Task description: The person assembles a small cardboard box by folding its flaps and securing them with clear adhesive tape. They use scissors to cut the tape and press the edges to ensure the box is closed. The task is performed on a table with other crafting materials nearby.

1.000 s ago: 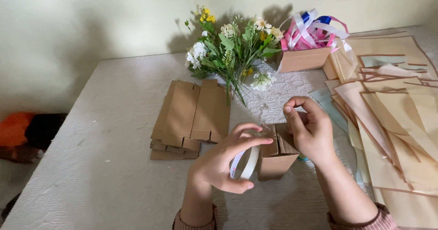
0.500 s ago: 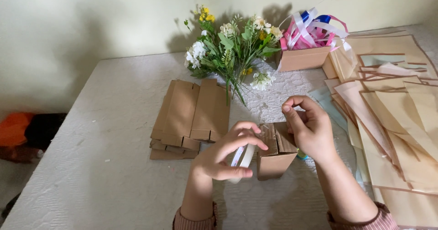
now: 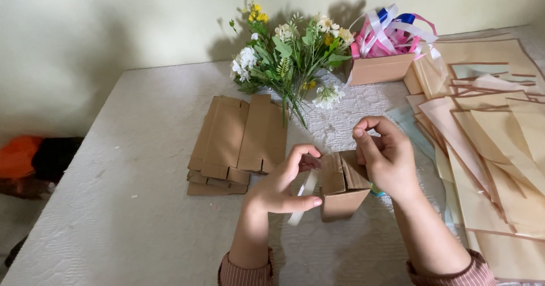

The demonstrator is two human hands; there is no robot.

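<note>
A small brown cardboard box [image 3: 340,189] stands on the white table [image 3: 142,206] in front of me, its top flaps partly folded. My left hand [image 3: 281,186] pinches a white ribbon strip [image 3: 301,204] against the box's left side; the strip hangs down past my thumb. My right hand [image 3: 386,158] rests on the box's right side with its fingers curled above the flaps, pinching something small that I cannot make out.
Flat brown folded boxes [image 3: 238,144] lie stacked to the left. A bunch of artificial flowers [image 3: 289,56] lies behind. A box of pink, white and blue ribbons [image 3: 389,47] sits at the back right. Brown-edged paper sheets [image 3: 494,138] cover the right side.
My left hand has drawn the white ribbon in from a loose loop to a straight strip against the box's left side. My right hand has stayed at the box.
</note>
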